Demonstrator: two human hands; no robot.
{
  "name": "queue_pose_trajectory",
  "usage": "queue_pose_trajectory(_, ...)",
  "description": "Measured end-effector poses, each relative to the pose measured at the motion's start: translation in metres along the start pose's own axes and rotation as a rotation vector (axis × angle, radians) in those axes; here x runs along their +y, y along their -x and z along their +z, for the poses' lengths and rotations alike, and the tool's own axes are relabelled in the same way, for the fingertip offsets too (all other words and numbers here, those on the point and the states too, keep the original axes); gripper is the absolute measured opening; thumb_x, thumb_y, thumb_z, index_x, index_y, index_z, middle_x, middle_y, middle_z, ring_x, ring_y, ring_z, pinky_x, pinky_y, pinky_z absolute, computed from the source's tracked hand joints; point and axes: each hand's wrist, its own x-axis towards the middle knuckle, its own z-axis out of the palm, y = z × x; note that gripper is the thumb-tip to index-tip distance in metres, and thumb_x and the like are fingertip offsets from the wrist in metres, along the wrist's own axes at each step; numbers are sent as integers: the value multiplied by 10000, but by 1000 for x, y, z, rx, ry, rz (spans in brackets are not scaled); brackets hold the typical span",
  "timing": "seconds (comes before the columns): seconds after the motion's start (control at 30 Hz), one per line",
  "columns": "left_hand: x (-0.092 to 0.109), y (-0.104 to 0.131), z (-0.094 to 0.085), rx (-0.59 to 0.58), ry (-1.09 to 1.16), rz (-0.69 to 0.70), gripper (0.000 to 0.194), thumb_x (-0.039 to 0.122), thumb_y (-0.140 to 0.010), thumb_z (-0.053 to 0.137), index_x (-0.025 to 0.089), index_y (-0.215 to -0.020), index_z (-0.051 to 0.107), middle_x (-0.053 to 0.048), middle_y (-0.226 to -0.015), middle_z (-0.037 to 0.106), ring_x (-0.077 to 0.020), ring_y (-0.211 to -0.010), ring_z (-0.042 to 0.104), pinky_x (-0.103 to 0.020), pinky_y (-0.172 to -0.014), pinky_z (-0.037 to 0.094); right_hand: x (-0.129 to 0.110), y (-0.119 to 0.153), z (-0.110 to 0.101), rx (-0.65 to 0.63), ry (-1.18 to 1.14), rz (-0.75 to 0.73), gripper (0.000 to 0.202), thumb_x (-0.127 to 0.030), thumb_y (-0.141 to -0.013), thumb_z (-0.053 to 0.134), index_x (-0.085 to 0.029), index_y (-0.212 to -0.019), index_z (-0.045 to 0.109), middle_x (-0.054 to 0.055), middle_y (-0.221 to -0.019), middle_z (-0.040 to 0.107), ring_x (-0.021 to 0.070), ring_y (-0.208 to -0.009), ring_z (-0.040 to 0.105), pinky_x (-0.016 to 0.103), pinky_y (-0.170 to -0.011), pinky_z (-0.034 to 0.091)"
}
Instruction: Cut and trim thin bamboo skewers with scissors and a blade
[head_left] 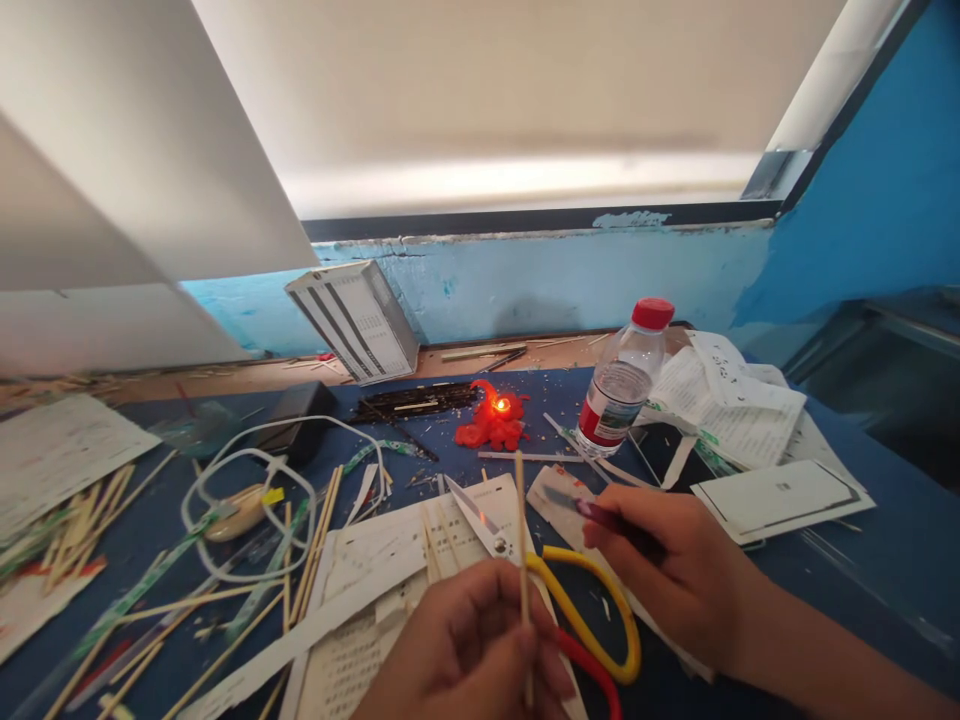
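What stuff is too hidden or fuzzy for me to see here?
All in the head view:
- Dark red tool: back end hidden by the right hand; tip blurred.
- Upright stick: part hidden by fingers of the left hand.
- Red scissor handle: cut off by the bottom edge.
- Bottle label: print too small.

Blocked ahead by lit candle and bottle, passable narrowly between; cluttered left with cable and sticks.
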Motion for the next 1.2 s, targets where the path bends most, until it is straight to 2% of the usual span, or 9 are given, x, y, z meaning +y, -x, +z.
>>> queue_pose_trajectory(0.1, 12, 3, -1, 125, 146, 112, 52, 227, -891, 661, 185, -897, 631, 8, -728, 669, -94, -542, 565, -225, -571, 424, -2, 0, 2, -73, 81, -72, 153, -296, -1043, 557, -218, -1044, 688, 15, -902, 727, 172, -769, 668, 285, -704, 494)
queue_pose_trajectory(0.2, 15, 1, -4, 237, 222, 182, 129, 278, -881, 714, 180, -946, 662, 72, -629, 525, -54, -492, 368, -179, -500, 316, -6, 2, 6, -128, 83, -108, 211, -306, -1062, 531, -223, -1157, 700, 40, -1029, 772, 196, -893, 724, 308, -792, 533)
queue_pose_trajectory(0.4, 10, -3, -2, 181, 37, 189, 344, 406, -812, 887, 219, -1011, 679, -12, -894, 740, -169, -838, 672, -269, -769, 512, -8, 6, 11, -179, 159, -171, 262, -315, -1091, 493, -232, -1238, 693, 50, -1040, 757, 208, -907, 722, 334, -811, 529)
queue_pose_trajectory(0.57, 6, -3, -4, 262, -196, 217, 265, 433, -858, 831, 186, -809, 749, -19, -750, 734, -158, -722, 641, -237, -671, 494, -8, 8, 13, -228, 224, -166, 302, -342, -1110, 451, -227, -1139, 729, 35, -913, 719, 194, -793, 689, 330, -717, 489)
queue_pose_trajectory(0.7, 7, -2, -8, 305, -250, 214, 301, 486, -875, 790, 194, -807, 763, -28, -737, 720, -173, -702, 626, -253, -645, 491, -6, 8, 10, -237, 229, -163, 280, -313, -1106, 462, -229, -1106, 729, 23, -897, 713, 180, -771, 677, 316, -701, 476)
queue_pose_trajectory(0.87, 18, -4, -7, 418, -117, 295, 370, 497, -838, 816, 177, -687, 706, 16, -646, 587, -108, -605, 458, -196, -563, 382, -7, 8, 3, -265, 182, -105, 239, -291, -1076, 505, -254, -1160, 726, 20, -979, 746, 186, -855, 705, 307, -764, 508)
queue_pose_trajectory(1.03, 24, -5, -7, 427, 67, 263, 328, 495, -825, 831, 172, -797, 781, 44, -595, 526, -63, -510, 290, -178, -467, 234, -14, 7, -3, -305, 24, 29, 215, -328, -1075, 516, -297, -1162, 711, 1, -1027, 757, 182, -876, 702, 284, -751, 520)
queue_pose_trajectory(1.1, 23, -6, -7, 384, 64, 232, 309, 464, -813, 853, 169, -755, 783, 45, -577, 518, -61, -507, 317, -171, -476, 268, -13, 11, -1, -299, -97, 122, 230, -412, -1087, 508, -312, -1164, 700, 3, -1045, 754, 191, -917, 691, 276, -756, 523)
queue_pose_trajectory(1.2, 20, -7, -5, 314, 53, 213, 238, 430, -791, 884, 198, -779, 831, 0, -667, 659, -85, -578, 475, -182, -571, 407, -7, 20, 7, -263, -357, 253, 382, -565, -1082, 462, -284, -1087, 721, 23, -972, 743, 192, -869, 664, 284, -774, 535)
